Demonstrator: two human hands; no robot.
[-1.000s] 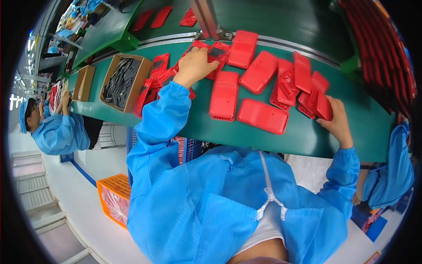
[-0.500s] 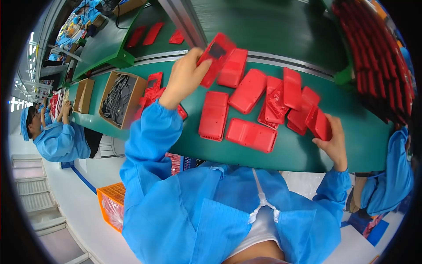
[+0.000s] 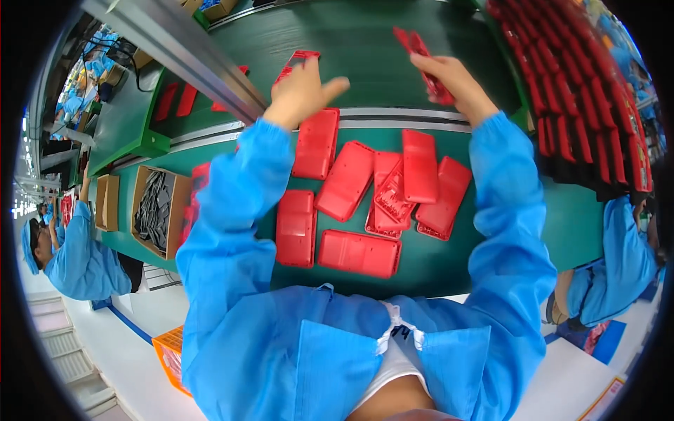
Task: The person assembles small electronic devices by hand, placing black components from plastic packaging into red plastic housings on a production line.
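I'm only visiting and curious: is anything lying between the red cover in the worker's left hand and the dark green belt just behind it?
Nothing visible does. The left hand holds the red cover already past the metal rail, over bare green belt. The right hand holds another red piece apart.

I see a green desk [image 3: 449, 263] running across the hall; a metal rail [image 3: 189, 52] crosses above it; a cardboard box [image 3: 158, 210] sits at its left end; the floor [image 3: 133, 330] is pale; daylight glares far left.
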